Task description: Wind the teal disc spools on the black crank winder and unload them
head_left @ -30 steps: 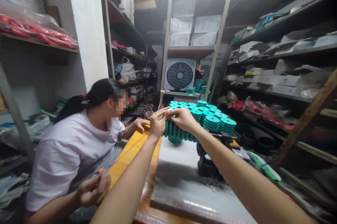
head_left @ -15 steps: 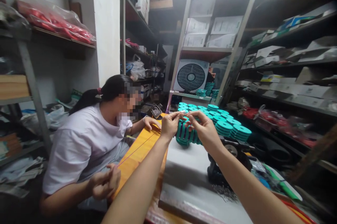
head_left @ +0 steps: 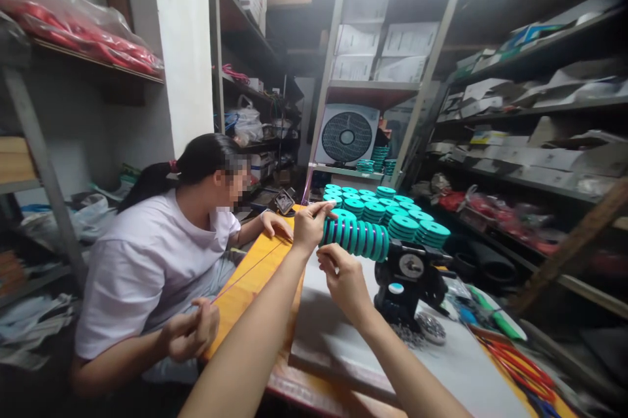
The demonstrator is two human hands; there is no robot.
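Teal, disc-shaped spools wound with dark purple [head_left: 360, 239] sit side by side in a row, reaching left from a black machine [head_left: 409, 280]. At the free end of that row, my left hand [head_left: 310, 227] is closed, its thumb and finger pinched by the front spool; something small and whitish shows at the tips. My right hand [head_left: 343, 277] is just below the row, fingers curled in a pinch. Whatever it grips is too small to see. Small metal pieces [head_left: 409, 334] are heaped at the machine's foot.
Stacks of teal spools [head_left: 405, 225] stand behind the row. To the left, a person in a white shirt [head_left: 142, 261] holds a thin reddish thread over the yellow table [head_left: 240, 303]. Red-handled tools [head_left: 520, 362] lie at the right. A box fan [head_left: 347, 137] and loaded shelves stand beyond.
My right hand has dropped away from my left and come down below the spool row, uncovering the row and machine. My left hand stays pinched at the row's end. The view has shifted slightly.
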